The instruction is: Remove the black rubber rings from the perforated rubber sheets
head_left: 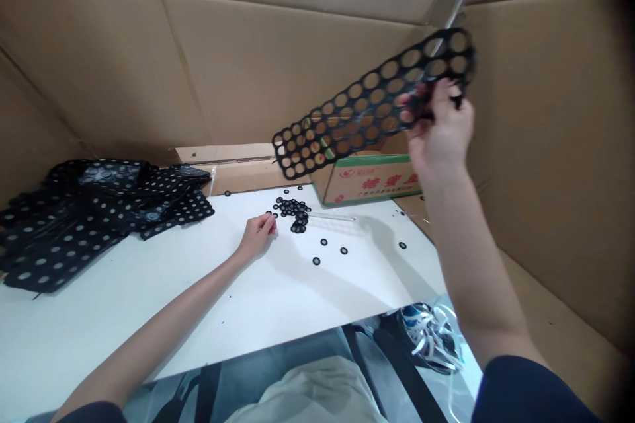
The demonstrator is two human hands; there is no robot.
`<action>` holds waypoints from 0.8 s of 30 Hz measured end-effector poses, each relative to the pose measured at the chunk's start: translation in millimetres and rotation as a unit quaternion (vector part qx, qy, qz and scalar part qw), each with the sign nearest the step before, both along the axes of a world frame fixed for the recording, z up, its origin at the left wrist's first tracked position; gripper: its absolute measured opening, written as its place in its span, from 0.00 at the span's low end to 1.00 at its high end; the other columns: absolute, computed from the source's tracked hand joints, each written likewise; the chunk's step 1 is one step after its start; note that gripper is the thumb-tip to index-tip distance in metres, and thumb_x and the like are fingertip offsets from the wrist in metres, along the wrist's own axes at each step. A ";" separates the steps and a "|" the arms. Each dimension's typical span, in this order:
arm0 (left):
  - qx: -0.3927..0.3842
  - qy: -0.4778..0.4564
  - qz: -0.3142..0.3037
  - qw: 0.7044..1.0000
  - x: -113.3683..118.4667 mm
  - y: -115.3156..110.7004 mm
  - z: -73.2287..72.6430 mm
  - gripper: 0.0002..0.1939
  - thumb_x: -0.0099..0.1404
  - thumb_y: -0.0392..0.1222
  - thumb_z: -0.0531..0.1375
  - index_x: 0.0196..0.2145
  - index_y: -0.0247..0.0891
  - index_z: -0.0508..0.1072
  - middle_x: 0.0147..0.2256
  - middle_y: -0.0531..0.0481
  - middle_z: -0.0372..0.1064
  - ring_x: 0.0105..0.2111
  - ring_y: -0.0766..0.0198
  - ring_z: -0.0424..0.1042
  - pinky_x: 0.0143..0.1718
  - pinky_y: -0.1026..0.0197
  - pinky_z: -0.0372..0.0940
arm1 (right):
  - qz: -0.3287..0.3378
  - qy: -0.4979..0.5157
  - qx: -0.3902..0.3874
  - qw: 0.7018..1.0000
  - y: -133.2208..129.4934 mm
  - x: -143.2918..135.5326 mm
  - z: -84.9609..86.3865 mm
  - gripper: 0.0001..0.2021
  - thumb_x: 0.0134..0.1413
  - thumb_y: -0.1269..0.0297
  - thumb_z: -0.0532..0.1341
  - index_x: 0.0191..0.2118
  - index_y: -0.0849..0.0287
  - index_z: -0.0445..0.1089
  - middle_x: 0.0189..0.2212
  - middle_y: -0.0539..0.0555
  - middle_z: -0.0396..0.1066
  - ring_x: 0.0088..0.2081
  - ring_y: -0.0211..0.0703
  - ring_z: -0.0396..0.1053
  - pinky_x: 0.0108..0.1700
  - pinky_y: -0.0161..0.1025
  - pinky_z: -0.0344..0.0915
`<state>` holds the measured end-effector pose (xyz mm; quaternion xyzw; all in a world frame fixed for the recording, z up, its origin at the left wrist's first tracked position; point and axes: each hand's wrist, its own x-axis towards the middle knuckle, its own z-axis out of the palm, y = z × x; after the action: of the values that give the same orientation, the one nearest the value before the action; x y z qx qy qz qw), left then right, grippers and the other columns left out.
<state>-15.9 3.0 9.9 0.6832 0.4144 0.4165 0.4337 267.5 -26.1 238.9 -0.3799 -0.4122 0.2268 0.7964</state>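
"Where's the perforated black sheet (383,83)?"

"Up in the air on the right, slanting down to the left. The right hand (440,139) grips it near its raised end, fingers closed on the mesh. That end is smeared by blur. The lower end hangs in front of the carton's open top, clear of the table (198,291)."

"And the left hand (256,235)?"

"Down by the table, thumb and fingertips drawn together just beside the pile of small black rings (294,207). I can't tell whether a ring is pinched between them."

"Any more rings?"

"Several lie scattered. One loose ring (316,258) sits nearer the person, with two others close to it, and another lies well off to the right. A thin white stick (332,217) lies right of the pile."

"Can you read anything?"

"Only on the carton (347,188), which has green edging. It carries a red round logo at the left, then large red Chinese characters. The first two look like 糖 and 蜜; the next runs up against the right wrist. The line beneath is too small to read."

"What's on the far left?"

"A heap of black sheets with pale dots (69,231), overlapping and rumpled, with glossy patches. Cardboard walls (109,59) rise behind everything."
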 end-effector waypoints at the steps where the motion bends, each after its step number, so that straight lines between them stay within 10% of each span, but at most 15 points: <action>1: 0.004 0.018 -0.011 1.000 0.2 0.0 -0.2 0.19 0.63 0.50 0.51 0.20 0.35 0.65 0.19 0.53 0.61 0.22 0.68 0.62 0.26 0.66 0.56 | -0.040 0.014 -0.003 0.999 -11.5 18.3 3.0 0.18 0.54 0.62 0.46 0.23 0.68 0.65 0.42 0.55 0.73 0.48 0.42 0.69 0.23 0.23 0.55; 5: 0.041 0.103 -0.052 0.992 0.6 -0.3 0.9 0.20 0.64 0.49 0.49 0.19 0.35 0.65 0.20 0.53 0.63 0.23 0.68 0.63 0.28 0.66 0.56 | -0.183 0.068 -0.028 0.980 -50.2 105.4 -16.2 0.21 0.57 0.61 0.43 0.20 0.68 0.62 0.41 0.52 0.74 0.43 0.40 0.71 0.21 0.24 0.50; 11: 0.059 0.181 -0.099 0.977 0.9 -0.9 4.3 0.21 0.66 0.48 0.47 0.20 0.35 0.65 0.21 0.54 0.64 0.25 0.68 0.64 0.31 0.66 0.57 | -0.337 0.218 -0.159 0.902 -83.3 211.5 -117.1 0.08 0.58 0.78 0.49 0.31 0.63 0.61 0.27 0.49 0.67 0.25 0.27 0.67 0.30 0.29 0.65; 16: 0.054 0.201 -0.112 0.972 2.8 0.2 6.7 0.21 0.66 0.49 0.47 0.21 0.35 0.65 0.21 0.53 0.64 0.25 0.67 0.63 0.32 0.65 0.57 | -0.275 0.159 -0.384 0.867 -94.8 232.2 -182.8 0.07 0.52 0.81 0.55 0.28 0.63 0.60 0.22 0.48 0.64 0.22 0.28 0.65 0.30 0.29 0.66; 24: 0.008 0.154 -0.077 0.985 3.3 -0.7 22.0 0.19 0.63 0.52 0.51 0.25 0.34 0.69 0.23 0.51 0.66 0.24 0.67 0.63 0.27 0.66 0.59 | -0.245 0.019 -0.434 0.867 -100.7 222.5 -203.0 0.11 0.54 0.60 0.57 0.34 0.65 0.65 0.30 0.58 0.69 0.33 0.40 0.69 0.36 0.39 0.69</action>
<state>-12.5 2.3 31.9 0.7726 0.4190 0.2742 0.3901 490.0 -126.9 35.8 -0.7715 -0.1505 0.1877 0.5890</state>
